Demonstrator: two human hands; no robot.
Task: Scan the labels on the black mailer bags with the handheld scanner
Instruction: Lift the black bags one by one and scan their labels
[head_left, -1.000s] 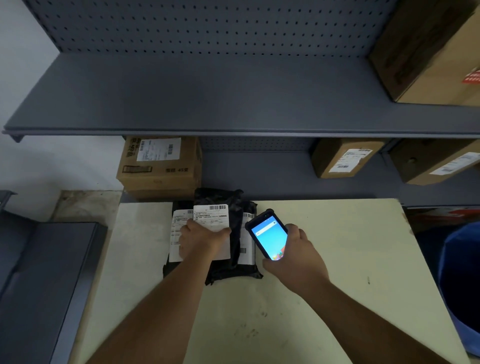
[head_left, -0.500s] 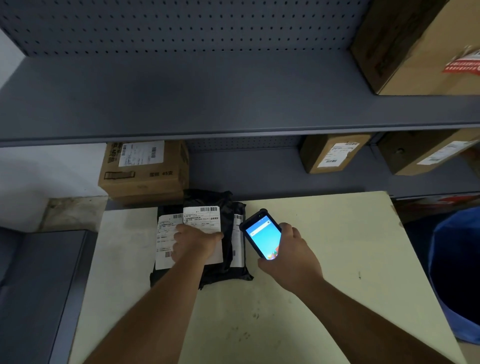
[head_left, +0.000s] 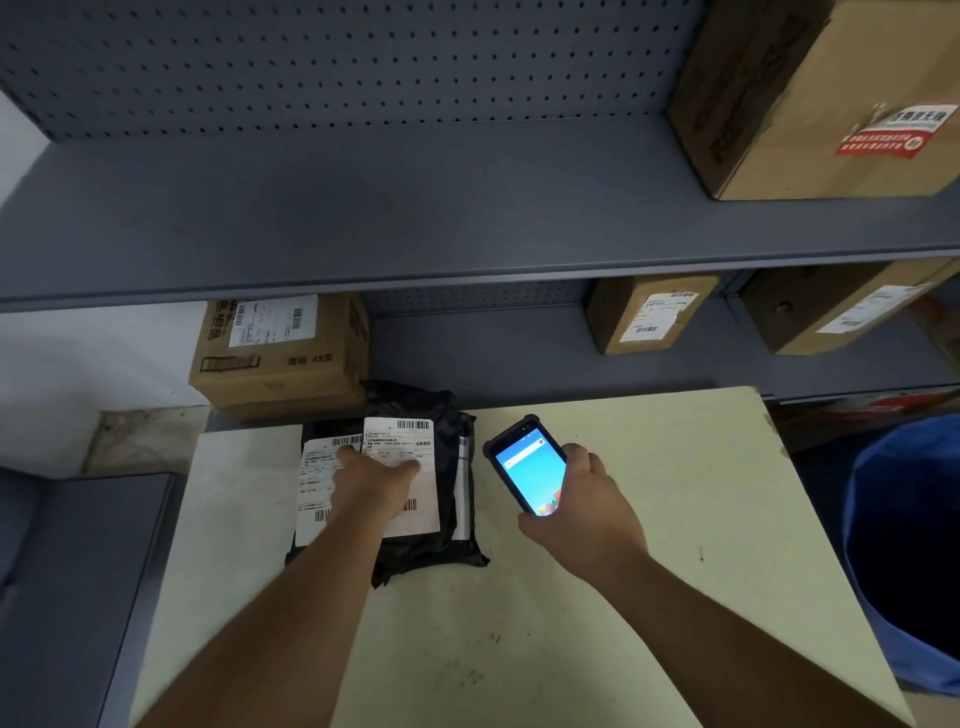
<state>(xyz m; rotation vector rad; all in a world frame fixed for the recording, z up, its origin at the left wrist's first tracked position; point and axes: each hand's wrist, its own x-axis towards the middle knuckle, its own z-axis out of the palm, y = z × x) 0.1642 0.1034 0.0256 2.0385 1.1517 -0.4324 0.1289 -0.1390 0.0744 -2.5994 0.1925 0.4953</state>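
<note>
Left hand (head_left: 371, 480): we have it pressed palm-down on the white label (head_left: 402, 475) of the top mailer bag, fingers spread flat and gripping nothing.
Right hand (head_left: 582, 506): we have it wrapped around the lower half of the handheld scanner (head_left: 525, 470), thumb at its right edge.
Scanner: it sits just right of the bags, raised off the surface, its blue screen lit and facing up at us, its top end tilted away and to the left.
Mailer bags (head_left: 415, 540): a black stack lying under our left hand; a second label (head_left: 317, 483) shows left of that hand, and a third peeks out at the stack's right edge.
Surface (head_left: 649, 571): pale and scuffed, it carries the bags and spreads wide to the right of our right hand.
Beyond the hands: a cardboard box (head_left: 280, 353) stands just behind the bags, under a grey shelf (head_left: 415, 208).
Far right: a blue bin (head_left: 904, 551) stands well apart from our right hand.
</note>
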